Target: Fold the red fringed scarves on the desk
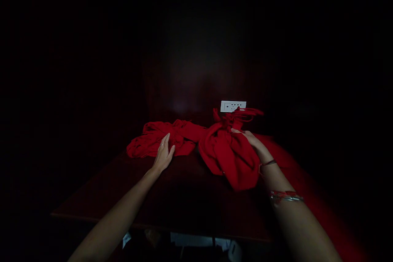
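A red cloth [227, 153] lies rumpled across a dark table [172, 196], with a fringed end rising at the far right. My left hand [163, 154] rests flat on the table, fingers stretched out and touching the cloth's left bundle [153, 141]. My right hand [253, 141] reaches over the right bundle, its fingers curled into the cloth near the fringe. Bracelets circle my right wrist [284, 196].
A white socket plate [233, 106] sits on the dark wall behind the cloth. The table's near edge [123, 223] runs across the bottom, with pale objects [190, 239] below it. The surroundings are very dark.
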{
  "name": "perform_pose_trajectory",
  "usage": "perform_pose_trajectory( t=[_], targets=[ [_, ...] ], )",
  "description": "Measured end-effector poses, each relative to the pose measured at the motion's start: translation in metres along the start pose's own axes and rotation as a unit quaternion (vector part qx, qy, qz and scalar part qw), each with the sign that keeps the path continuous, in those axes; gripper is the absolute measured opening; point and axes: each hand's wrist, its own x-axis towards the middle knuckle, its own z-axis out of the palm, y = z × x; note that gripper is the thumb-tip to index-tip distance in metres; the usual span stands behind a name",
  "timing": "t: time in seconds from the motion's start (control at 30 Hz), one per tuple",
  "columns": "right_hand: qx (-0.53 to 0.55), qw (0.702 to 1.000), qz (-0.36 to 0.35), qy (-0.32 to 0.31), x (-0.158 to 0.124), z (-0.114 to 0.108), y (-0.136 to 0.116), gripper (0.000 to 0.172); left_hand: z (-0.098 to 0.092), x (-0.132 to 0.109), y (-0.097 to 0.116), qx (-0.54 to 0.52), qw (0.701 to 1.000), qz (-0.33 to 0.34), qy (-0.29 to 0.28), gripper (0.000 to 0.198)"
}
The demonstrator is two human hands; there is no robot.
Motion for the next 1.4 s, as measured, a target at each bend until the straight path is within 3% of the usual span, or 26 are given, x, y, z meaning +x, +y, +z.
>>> perform_pose_trajectory(
  t=[0.03,0.1,0.17,0.23,0.3,0.4,0.47,0.53,0.63,0.7,0.77,0.8,0.83,0.87,0.9,0.97,1.0,1.03,1.1,1.17,1.27,1.33,1.4],
  targets=[
    [0.0,0.999,0.034,-0.01,0.003,-0.007,0.001,0.028,0.001,0.0,0.0,0.01,1.0,-0.004,-0.005,0.051],
    [-0.113,0.99,0.081,0.001,0.004,-0.013,0.0,0.029,0.003,-0.002,0.001,0.042,0.999,-0.02,-0.024,0.053],
    [-0.248,0.966,0.077,0.012,-0.002,-0.006,-0.005,0.036,0.006,-0.004,0.002,0.085,0.994,-0.037,-0.066,0.058],
    [-0.345,0.938,0.009,-0.009,-0.009,0.015,-0.012,0.046,0.01,-0.007,0.002,0.124,0.984,-0.054,-0.114,0.065],
    [-0.371,0.923,-0.069,-0.069,-0.014,0.047,-0.018,0.059,0.012,-0.008,0.001,0.151,0.975,-0.073,-0.146,0.072],
    [-0.4,0.89,-0.085,-0.2,-0.011,0.099,-0.024,0.076,0.015,-0.007,-0.003,0.169,0.969,-0.1,-0.149,0.076],
    [-0.424,0.867,-0.082,-0.25,-0.005,0.125,-0.023,0.079,0.016,-0.004,-0.006,0.176,0.969,-0.103,-0.141,0.077],
    [-0.441,0.85,-0.097,-0.27,0.001,0.143,-0.019,0.072,0.018,-0.002,-0.009,0.181,0.969,-0.1,-0.137,0.078],
    [-0.419,0.86,-0.126,-0.262,0.009,0.148,-0.014,0.04,0.022,0.001,-0.012,0.185,0.968,-0.101,-0.14,0.079],
    [-0.392,0.877,-0.134,-0.243,0.016,0.135,-0.016,0.028,0.024,0.001,-0.015,0.185,0.966,-0.113,-0.14,0.078],
    [-0.361,0.901,-0.134,-0.198,0.026,0.106,-0.021,0.03,0.025,0.001,-0.015,0.187,0.964,-0.13,-0.137,0.075],
    [-0.338,0.919,-0.135,-0.151,0.033,0.085,-0.025,0.034,0.024,0.001,-0.015,0.189,0.962,-0.14,-0.136,0.074],
    [-0.255,0.959,-0.117,-0.043,0.039,0.061,-0.028,0.032,0.023,0.002,-0.014,0.192,0.96,-0.151,-0.135,0.074],
    [-0.18,0.977,-0.085,0.077,0.045,0.035,-0.031,0.032,0.022,0.002,-0.013,0.195,0.958,-0.16,-0.135,0.073],
    [-0.169,0.974,-0.061,0.141,0.05,0.009,-0.033,0.037,0.021,0.003,-0.011,0.199,0.957,-0.165,-0.132,0.073],
    [-0.171,0.965,-0.04,0.194,0.056,-0.037,-0.035,0.042,0.019,0.005,-0.006,0.205,0.957,-0.164,-0.125,0.072],
    [-0.18,0.967,-0.027,0.18,0.056,-0.054,-0.035,0.039,0.019,0.005,-0.004,0.207,0.958,-0.159,-0.121,0.071],
    [-0.199,0.973,0.004,0.12,0.056,-0.066,-0.034,0.034,0.019,0.006,-0.002,0.209,0.958,-0.155,-0.117,0.07],
    [-0.211,0.977,0.029,0.011,0.052,-0.071,-0.032,0.021,0.019,0.006,0.0,0.211,0.958,-0.156,-0.112,0.069],
    [-0.204,0.977,0.013,-0.063,0.049,-0.054,-0.033,0.014,0.019,0.006,-0.001,0.212,0.958,-0.165,-0.105,0.069],
    [-0.194,0.974,-0.058,-0.104,0.045,0.004,-0.04,0.015,0.019,0.006,-0.005,0.21,0.955,-0.186,-0.096,0.072],
    [-0.198,0.964,-0.117,-0.137,0.043,0.054,-0.044,0.043,0.018,0.006,-0.008,0.204,0.951,-0.213,-0.095,0.075],
    [-0.232,0.951,-0.103,-0.177,0.04,0.107,-0.044,0.073,0.018,0.007,-0.013,0.194,0.945,-0.245,-0.094,0.079]
  ],
)
